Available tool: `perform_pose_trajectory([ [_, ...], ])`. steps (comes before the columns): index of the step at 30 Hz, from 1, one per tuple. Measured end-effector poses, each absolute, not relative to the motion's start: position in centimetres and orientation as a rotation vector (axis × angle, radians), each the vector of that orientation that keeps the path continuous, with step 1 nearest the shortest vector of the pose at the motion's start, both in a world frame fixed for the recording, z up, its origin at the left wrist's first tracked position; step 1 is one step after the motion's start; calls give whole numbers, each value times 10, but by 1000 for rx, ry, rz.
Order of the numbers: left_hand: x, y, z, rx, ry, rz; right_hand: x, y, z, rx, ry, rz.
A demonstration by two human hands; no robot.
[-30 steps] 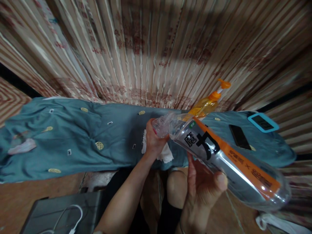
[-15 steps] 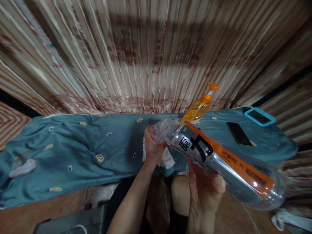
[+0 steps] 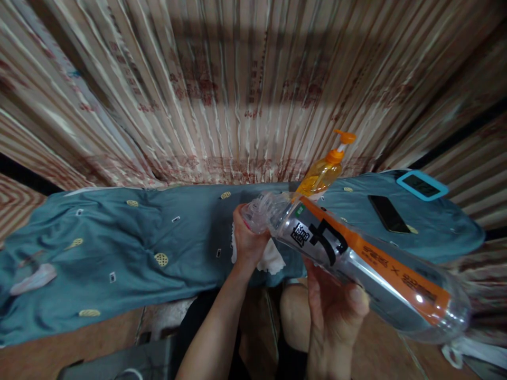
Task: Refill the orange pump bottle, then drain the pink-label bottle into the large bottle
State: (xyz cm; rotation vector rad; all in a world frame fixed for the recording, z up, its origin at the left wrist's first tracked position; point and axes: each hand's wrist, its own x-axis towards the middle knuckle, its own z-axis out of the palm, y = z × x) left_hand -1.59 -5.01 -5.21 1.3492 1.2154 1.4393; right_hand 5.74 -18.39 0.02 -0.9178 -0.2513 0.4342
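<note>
A large clear plastic bottle [image 3: 368, 264] with an orange and black label lies tilted, its neck pointing up and left. My right hand [image 3: 336, 306] grips its body from below, thumb on the near side. My left hand [image 3: 247, 237] is closed round the bottle's neck end, with a crumpled white cloth [image 3: 271, 258] under the palm. Both hands hover over the front edge of a surface draped in teal fabric [image 3: 119, 248].
An orange pump dispenser bottle [image 3: 322, 169] stands behind the bottle's neck. A black phone [image 3: 388, 214] and a blue-framed device [image 3: 422, 184] lie at the right. A pale cloth [image 3: 34, 277] rests far left. Striped curtains hang behind. My knee [image 3: 295, 306] is below.
The view has shifted slightly; both hands keep their hold on the bottle, and its pose is almost the same.
</note>
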Motion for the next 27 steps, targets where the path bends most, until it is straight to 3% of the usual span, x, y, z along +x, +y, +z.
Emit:
perform_pose_trajectory([
  [27, -14, -49, -57, 1362, 1195, 1434, 60, -181, 6, -930, -337, 426],
])
